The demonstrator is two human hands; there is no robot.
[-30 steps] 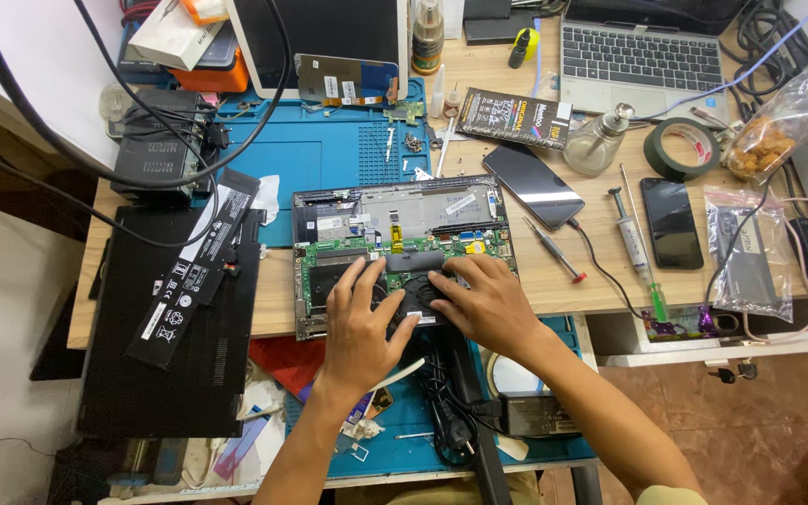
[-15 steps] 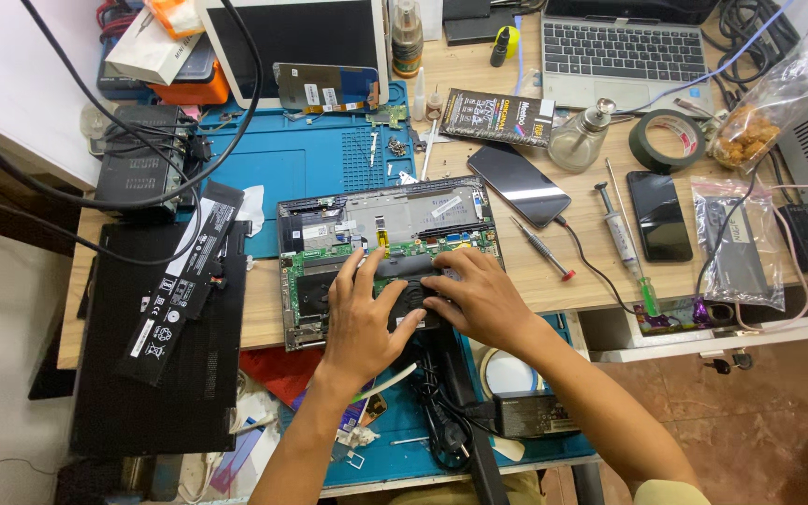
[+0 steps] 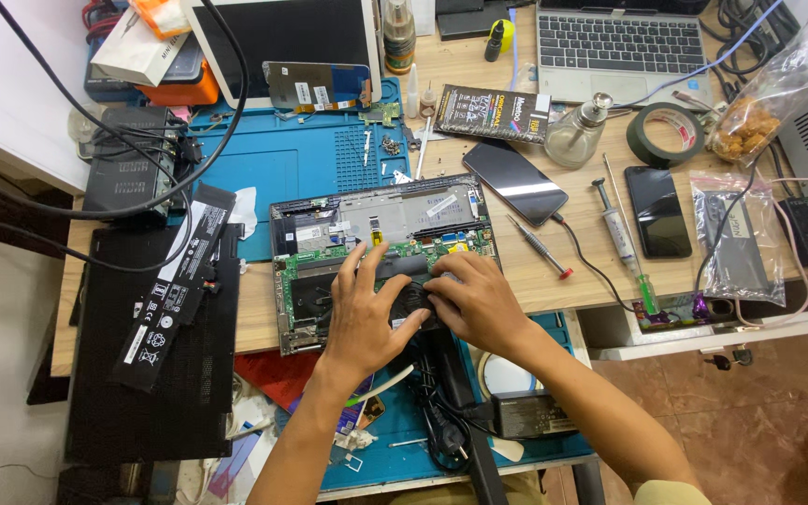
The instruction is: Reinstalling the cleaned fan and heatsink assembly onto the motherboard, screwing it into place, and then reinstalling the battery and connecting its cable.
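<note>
Since the earlier frames both hands have crept slightly rightward over the opened laptop base with its green circuit board (image 3: 381, 245), which lies on the wooden counter (image 3: 554, 281) with its long axis left to right. The left hand (image 3: 364, 313) rests flat, fingers (image 3: 357, 266) spread and released, pointing away from the person. The right hand (image 3: 474, 301) curls over the black round fan (image 3: 413, 301), between the 2 hands and nearer the right; whether it grips it I cannot tell.
</note>
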